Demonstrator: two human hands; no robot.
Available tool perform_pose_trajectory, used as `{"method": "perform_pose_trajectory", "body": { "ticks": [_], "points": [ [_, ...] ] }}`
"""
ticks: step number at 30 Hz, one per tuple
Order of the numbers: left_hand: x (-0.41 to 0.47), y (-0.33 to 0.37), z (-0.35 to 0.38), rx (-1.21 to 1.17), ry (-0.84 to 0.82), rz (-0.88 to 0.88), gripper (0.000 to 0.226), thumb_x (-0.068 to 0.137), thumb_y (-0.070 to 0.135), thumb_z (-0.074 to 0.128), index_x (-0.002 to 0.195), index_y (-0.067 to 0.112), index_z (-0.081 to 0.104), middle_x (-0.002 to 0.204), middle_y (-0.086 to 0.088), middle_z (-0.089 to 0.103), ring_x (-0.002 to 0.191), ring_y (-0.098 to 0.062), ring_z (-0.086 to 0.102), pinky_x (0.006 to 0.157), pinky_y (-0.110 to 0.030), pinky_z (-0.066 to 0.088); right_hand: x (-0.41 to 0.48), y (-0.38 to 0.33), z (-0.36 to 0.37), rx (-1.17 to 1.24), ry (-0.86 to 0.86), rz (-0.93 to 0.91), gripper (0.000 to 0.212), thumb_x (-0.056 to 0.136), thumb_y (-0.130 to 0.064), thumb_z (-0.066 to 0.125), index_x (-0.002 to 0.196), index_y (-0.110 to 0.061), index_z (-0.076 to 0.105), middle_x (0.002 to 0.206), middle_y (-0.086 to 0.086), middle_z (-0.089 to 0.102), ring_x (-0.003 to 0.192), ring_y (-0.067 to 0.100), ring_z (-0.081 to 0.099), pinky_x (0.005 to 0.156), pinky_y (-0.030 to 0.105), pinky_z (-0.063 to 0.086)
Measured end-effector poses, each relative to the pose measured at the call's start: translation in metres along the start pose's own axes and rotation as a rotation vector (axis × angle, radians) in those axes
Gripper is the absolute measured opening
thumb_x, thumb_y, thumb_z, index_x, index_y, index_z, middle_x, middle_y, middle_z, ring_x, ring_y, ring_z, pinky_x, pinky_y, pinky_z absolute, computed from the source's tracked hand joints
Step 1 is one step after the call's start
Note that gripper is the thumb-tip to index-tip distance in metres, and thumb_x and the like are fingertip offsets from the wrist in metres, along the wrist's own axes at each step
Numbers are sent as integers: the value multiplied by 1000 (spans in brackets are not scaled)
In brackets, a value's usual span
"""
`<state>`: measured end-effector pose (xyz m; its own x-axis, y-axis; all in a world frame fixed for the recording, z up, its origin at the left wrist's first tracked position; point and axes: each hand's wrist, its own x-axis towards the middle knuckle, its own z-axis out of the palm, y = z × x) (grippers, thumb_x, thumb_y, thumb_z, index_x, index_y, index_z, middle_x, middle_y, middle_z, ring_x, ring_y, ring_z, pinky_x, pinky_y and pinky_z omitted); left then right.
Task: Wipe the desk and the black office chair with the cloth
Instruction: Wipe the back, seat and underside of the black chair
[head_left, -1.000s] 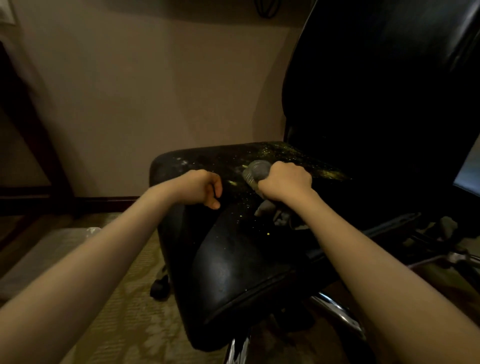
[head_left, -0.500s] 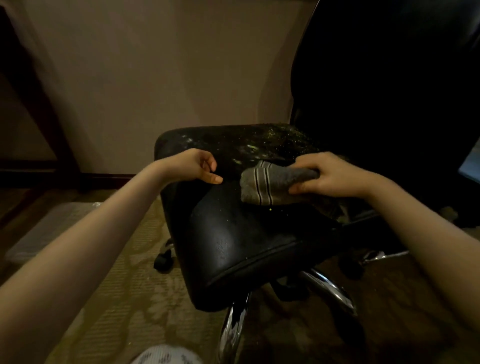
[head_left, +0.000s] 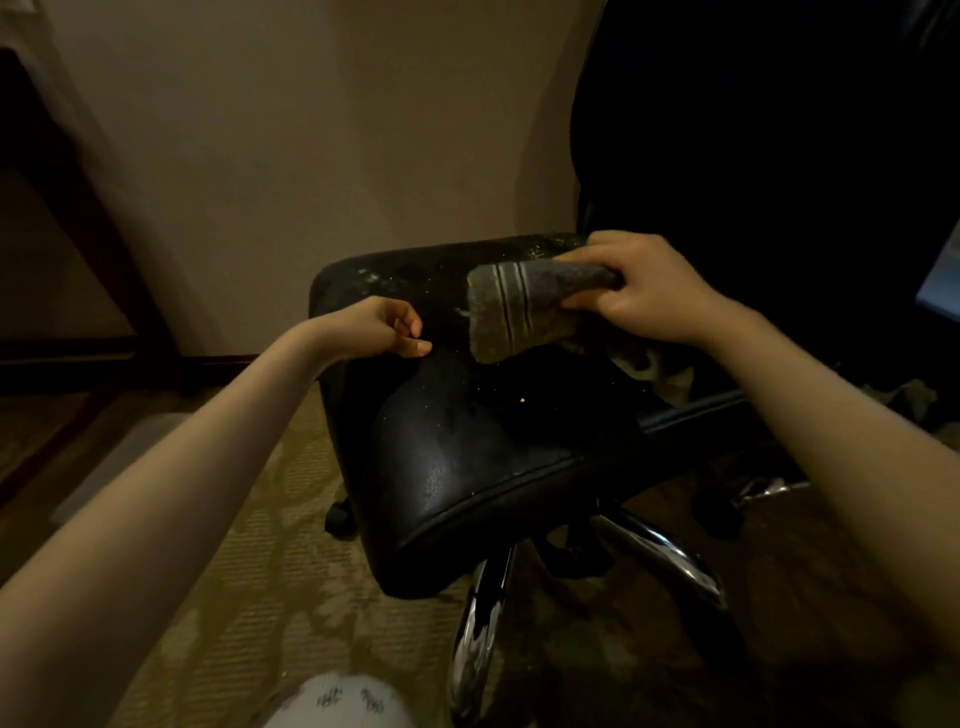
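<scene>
Your right hand (head_left: 644, 293) grasps one end of the grey striped cloth (head_left: 511, 312), whose free end fans out over the rear of the black office chair (head_left: 467, 447) seat; whether it touches the seat cannot be told. Your left hand (head_left: 371, 330) sits at the seat's left edge, fingers curled inward around nothing. Pale specks (head_left: 522, 400) dot the seat. The chrome legs (head_left: 670, 553) stand on patterned carpet (head_left: 234, 545).

Office chair seat (head_left: 467, 457) in black leather-like upholstery, faintly glossy and finely grained, speckled with pale dusty flecks. Cloth (head_left: 511, 312) is matt, coarse-woven fabric with pale stripes. Chair base (head_left: 670, 561) is polished, mirror-bright metal. Carpet (head_left: 249, 597) is matt with a ribbed weave. Wall (head_left: 337, 130) smooth, matt. Furniture (head_left: 104, 234) at left, possibly dark wood.
</scene>
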<state>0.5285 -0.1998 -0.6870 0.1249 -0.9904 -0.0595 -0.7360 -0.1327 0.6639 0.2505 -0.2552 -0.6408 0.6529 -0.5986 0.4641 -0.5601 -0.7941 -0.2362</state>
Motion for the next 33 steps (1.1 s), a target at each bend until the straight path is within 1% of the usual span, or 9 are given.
{"method": "perform_pose_trajectory", "body": {
  "ticks": [3, 6, 9, 12, 16, 19, 24, 29, 33],
  "points": [
    [4, 5, 2, 14, -26, -25, 21, 85, 7, 66, 73, 18, 51, 68, 2, 47, 65, -10, 42, 60, -22, 35, -23, -2, -10, 118, -182, -74, 35, 83, -13, 68, 117, -22, 65, 85, -11, 49, 88, 12, 53, 79, 25, 43],
    [6, 9, 1, 44, -48, -27, 22, 85, 5, 65, 72, 18, 52, 67, 2, 46, 65, -10, 41, 61, -22, 34, -22, -10, 7, 39, -327, -105, 35, 85, -20, 66, 117, -32, 64, 85, -15, 48, 88, 9, 51, 76, 27, 43],
    [5, 11, -2, 43, -56, -25, 23, 85, 2, 63, 72, 17, 51, 67, 1, 46, 64, -9, 40, 62, -21, 33, -1, -19, 25, -107, -226, -110, 37, 87, -29, 62, 123, -36, 59, 92, -14, 50, 101, 14, 52, 75, 25, 36],
    [2, 11, -1, 30, -46, -32, 28, 85, -9, 51, 75, 17, 52, 71, 0, 49, 69, -11, 44, 63, -18, 37, 19, -29, 43, -204, -137, -87, 41, 89, -35, 57, 129, -34, 54, 111, -4, 54, 111, 19, 52, 81, 29, 42],
    [-2, 11, 1, -14, -16, -31, 26, 88, -9, 46, 83, 13, 57, 82, 0, 55, 77, -8, 52, 60, -10, 48, 27, -31, 48, -177, -75, -47, 40, 89, -36, 57, 129, -35, 54, 104, -3, 51, 106, 19, 53, 74, 27, 37],
    [-6, 16, 3, -29, -5, -45, 21, 91, -5, 47, 104, 9, 57, 86, 3, 55, 78, -4, 52, 56, -2, 45, 17, -25, 36, -16, -66, -40, 37, 88, -34, 60, 125, -36, 58, 95, -7, 46, 98, 16, 51, 73, 27, 35],
    [-10, 19, 2, 39, -6, -94, 32, 85, -11, 40, 79, 17, 55, 81, -1, 51, 85, -17, 47, 71, -21, 41, 6, -26, 23, -6, -202, -113, 37, 89, -37, 60, 126, -38, 56, 99, -6, 50, 93, 11, 47, 74, 26, 31],
    [-8, 20, 6, 50, 6, -132, 32, 86, -11, 40, 76, 16, 54, 76, -1, 50, 70, -12, 45, 66, -22, 39, 5, -17, 28, 16, -174, -124, 36, 89, -42, 57, 125, -42, 55, 96, -9, 48, 94, 13, 49, 74, 27, 33],
    [-11, 24, 6, 34, -8, -144, 25, 88, -5, 47, 75, 16, 55, 78, -3, 51, 74, -15, 47, 69, -26, 41, 15, -18, 31, 10, -180, -147, 35, 89, -41, 57, 124, -44, 55, 93, -13, 45, 97, 13, 51, 73, 26, 32]
  ]
}}
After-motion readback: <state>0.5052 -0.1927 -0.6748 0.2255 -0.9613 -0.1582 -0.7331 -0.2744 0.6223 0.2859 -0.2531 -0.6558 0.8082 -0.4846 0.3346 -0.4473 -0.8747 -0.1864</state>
